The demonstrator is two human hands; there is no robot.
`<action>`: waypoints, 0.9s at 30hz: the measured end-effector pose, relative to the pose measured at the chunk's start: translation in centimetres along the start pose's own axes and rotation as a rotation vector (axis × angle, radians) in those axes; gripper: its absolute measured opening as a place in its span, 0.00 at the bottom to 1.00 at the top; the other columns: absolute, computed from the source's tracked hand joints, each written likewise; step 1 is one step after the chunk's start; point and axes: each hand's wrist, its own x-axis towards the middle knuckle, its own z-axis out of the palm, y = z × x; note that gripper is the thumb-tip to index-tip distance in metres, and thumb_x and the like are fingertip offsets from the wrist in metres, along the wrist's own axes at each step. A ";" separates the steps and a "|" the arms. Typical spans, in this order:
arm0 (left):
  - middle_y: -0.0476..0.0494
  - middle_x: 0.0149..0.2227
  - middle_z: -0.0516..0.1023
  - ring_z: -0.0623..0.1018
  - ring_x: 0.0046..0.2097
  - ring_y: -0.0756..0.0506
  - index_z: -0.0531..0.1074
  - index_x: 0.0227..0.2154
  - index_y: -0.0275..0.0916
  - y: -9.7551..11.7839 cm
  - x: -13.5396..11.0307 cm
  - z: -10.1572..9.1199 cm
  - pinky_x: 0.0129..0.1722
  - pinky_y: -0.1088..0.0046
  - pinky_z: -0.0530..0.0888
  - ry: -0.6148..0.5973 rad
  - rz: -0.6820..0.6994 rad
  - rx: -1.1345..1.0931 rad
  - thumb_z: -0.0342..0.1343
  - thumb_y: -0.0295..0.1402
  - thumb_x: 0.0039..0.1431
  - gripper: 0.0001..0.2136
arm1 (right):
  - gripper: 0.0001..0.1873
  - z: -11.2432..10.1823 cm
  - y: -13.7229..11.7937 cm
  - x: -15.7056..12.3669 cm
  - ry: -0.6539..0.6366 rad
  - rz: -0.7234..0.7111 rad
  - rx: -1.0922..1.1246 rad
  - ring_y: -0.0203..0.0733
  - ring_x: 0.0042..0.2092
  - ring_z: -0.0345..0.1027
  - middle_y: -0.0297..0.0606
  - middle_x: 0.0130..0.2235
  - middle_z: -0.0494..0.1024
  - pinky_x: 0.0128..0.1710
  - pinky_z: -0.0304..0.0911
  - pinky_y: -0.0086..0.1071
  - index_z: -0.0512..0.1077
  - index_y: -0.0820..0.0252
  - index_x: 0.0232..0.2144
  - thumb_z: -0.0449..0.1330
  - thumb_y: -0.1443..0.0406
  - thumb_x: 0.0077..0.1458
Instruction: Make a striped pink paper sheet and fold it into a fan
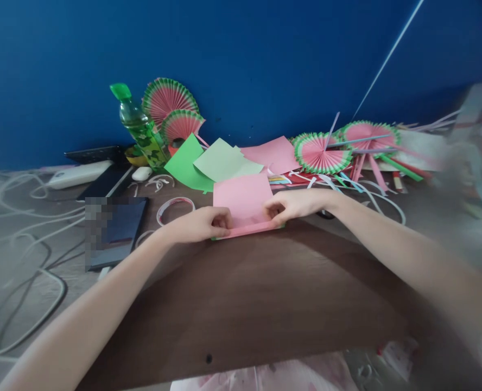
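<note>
A pink sheet of paper (243, 198) lies on the dark brown table (241, 304), its near edge folded up into a narrow strip. My left hand (202, 224) pinches the strip's left end with curled fingers. The strip's right end is pinched by my right hand (293, 205). Both hands rest on the tabletop, a paper's width apart.
Behind the pink sheet lie green sheets (208, 163), another pink sheet (276, 153) and paper strips. Pink-and-green pleated fans (322, 153) lie at right, and two stand beside a green bottle (141, 130). A tape roll (175, 209), a dark notebook (116, 231) and white cables (25, 233) are at left.
</note>
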 end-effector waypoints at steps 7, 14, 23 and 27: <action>0.51 0.27 0.70 0.68 0.30 0.50 0.67 0.27 0.38 -0.4 0.1 -0.3 0.30 0.77 0.62 -0.063 0.044 -0.057 0.52 0.39 0.50 0.09 | 0.16 0.1 -0.2 -0.1 0.012 0.009 -0.034 0.32 0.27 0.57 0.33 0.26 0.70 0.28 0.51 0.27 0.69 0.63 0.26 0.54 0.55 0.50; 0.52 0.26 0.68 0.66 0.29 0.51 0.68 0.26 0.38 -0.5 0.1 -0.2 0.30 0.77 0.62 -0.073 0.066 -0.013 0.52 0.38 0.51 0.09 | 0.13 0.6 -0.2 0.2 0.048 0.051 -0.068 0.32 0.26 0.59 0.33 0.25 0.71 0.26 0.52 0.27 0.69 0.64 0.25 0.56 0.58 0.48; 0.52 0.26 0.67 0.66 0.29 0.52 0.67 0.26 0.38 -1.0 0.3 0.1 0.30 0.77 0.61 -0.041 0.099 0.038 0.52 0.36 0.51 0.07 | 0.11 1.0 -0.1 0.5 0.052 0.047 -0.120 0.33 0.26 0.61 0.35 0.26 0.73 0.26 0.53 0.26 0.69 0.64 0.25 0.56 0.60 0.48; 0.52 0.28 0.67 0.66 0.30 0.51 0.67 0.30 0.38 -1.2 0.5 0.1 0.30 0.77 0.61 -0.050 0.114 0.048 0.52 0.37 0.52 0.07 | 0.12 1.0 -0.1 0.5 0.047 0.067 -0.117 0.33 0.26 0.61 0.36 0.26 0.73 0.26 0.53 0.26 0.70 0.64 0.25 0.57 0.58 0.48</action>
